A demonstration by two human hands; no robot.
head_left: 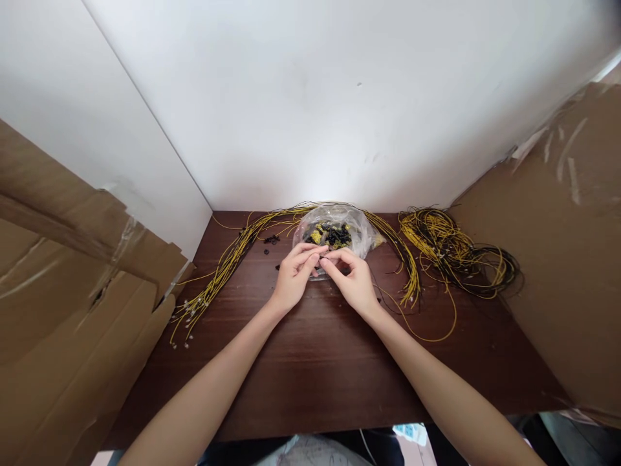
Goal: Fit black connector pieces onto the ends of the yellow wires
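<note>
My left hand (292,277) and my right hand (353,279) meet fingertip to fingertip over the middle of the table. Both are closed in a pinch around a small dark piece (320,258), mostly hidden by the fingers. Just behind them lies a clear plastic bag (359,232), its mouth spread, with black and yellow small parts (334,235) inside. A thin yellow wire (431,340) loops from behind my right hand to the right; whether the hand holds it is hidden.
A long bundle of yellow and black wires (237,249) arches behind the bag. At right sits a tangled wire coil (439,239). Loose black pieces (272,239) lie left of the bag. Cardboard (72,310) flanks the brown table (320,375); a white wall (310,116) stands behind.
</note>
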